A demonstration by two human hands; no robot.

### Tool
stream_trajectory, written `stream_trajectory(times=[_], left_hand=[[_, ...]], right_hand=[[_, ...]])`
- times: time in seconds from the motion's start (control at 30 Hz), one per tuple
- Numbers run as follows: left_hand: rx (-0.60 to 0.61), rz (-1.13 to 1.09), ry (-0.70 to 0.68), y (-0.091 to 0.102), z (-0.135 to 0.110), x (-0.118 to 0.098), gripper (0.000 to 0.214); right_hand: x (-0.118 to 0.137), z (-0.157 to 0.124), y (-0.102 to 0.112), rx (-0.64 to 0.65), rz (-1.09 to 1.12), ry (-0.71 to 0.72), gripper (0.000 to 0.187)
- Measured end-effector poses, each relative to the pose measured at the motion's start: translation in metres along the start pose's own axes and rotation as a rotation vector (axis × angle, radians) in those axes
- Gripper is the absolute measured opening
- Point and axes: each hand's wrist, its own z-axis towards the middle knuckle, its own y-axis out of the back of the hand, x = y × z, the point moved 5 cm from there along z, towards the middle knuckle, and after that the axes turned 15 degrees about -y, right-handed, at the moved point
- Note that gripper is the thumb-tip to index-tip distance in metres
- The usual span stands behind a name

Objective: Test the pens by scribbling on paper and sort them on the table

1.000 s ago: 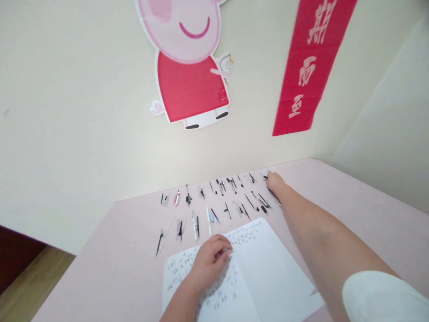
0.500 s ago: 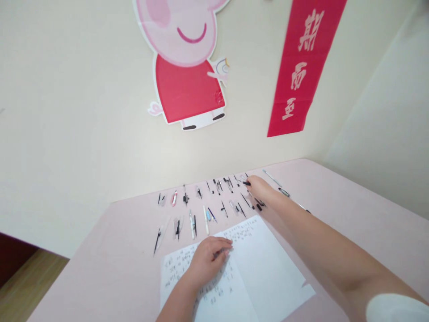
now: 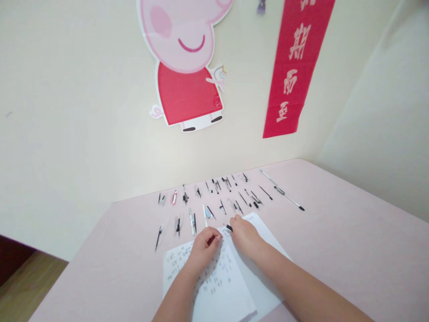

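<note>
My right hand [image 3: 246, 235] is over the top of the right page, closed on a pen [image 3: 229, 227] whose dark grip and thin tip stick out to the left. The rest of that pen is hidden in the fist. Just left of it, my left hand [image 3: 205, 247] rests above the written page, its thumb and fingertips curled together; whether they hold anything small cannot be seen. Under both hands lies a white paper booklet [image 3: 214, 302], handwriting on its left side and along its top.
Beyond the paper, rows of pens taken apart, with refills, caps and barrels [image 3: 177, 227], cover the pink table [image 3: 100, 264]. A long clear pen [image 3: 288, 199] and a light blue one [image 3: 268, 177] lie on the right. Behind stands a wall with a pig cutout [image 3: 189, 96] and a red banner [image 3: 284, 96].
My right hand has come back from the far pen row to the paper, bringing a pen. My left hand's fingers have curled together. The view has shifted slightly.
</note>
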Motion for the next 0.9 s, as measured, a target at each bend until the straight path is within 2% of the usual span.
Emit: stream_trajectory(times=[0.3, 0.57, 0.73, 0.9], left_hand=[[0.091, 0.078, -0.019, -0.006, -0.001, -0.01, 0.017], [0.097, 0.082, -0.027, -0.006, 0.0, -0.01, 0.017], [0.091, 0.073, -0.03, -0.006, -0.001, -0.01, 0.016], [0.094, 0.076, -0.028, -0.006, -0.002, -0.009, 0.016]], right_hand=[[-0.002, -0.007, -0.001, -0.068, -0.037, 0.018, 0.022], [-0.007, -0.01, 0.007, -0.009, -0.06, 0.053, 0.033], [-0.015, -0.005, 0.01, 0.077, 0.041, 0.01, 0.027], [-0.021, 0.002, 0.011, 0.077, 0.1, 0.07, 0.024]])
